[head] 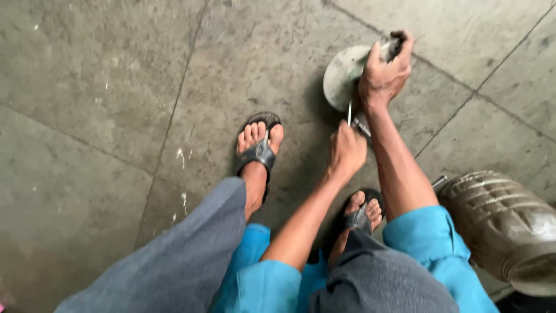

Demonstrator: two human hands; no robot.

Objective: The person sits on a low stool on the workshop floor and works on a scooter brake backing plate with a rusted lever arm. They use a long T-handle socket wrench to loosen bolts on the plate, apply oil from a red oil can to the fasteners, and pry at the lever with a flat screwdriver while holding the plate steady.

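Grey concrete floor, laid in big slabs with dark seams and a few white flecks, fills the whole view from the head camera.

Nearest the camera are the person's knees in grey trousers and the cuffs of turquoise sleeves. Below them both feet rest flat on the slabs in dark flip-flops, the left sandal well apart from the right sandal.

At the right edge, just beside the right forearm, stands a ribbed, dull grey-brown housing, rounded and grimy, with a short metal stub showing at its upper left.

Between the feet the left hand reaches forward. Its grip is pressed together around the handle of a thin metal tool, whose slender shaft points up toward the disc; what the tip meets cannot be made out.

Farther out, the right hand has its grip curled tight over the top of a dark knob or hub, fingers wrapped round it. Under that hand sits a round metal disc, pale grey, smooth and slightly dished, tilted on edge against the floor. A small metal fitting shows just below the right wrist, next to the left hand's knuckles.
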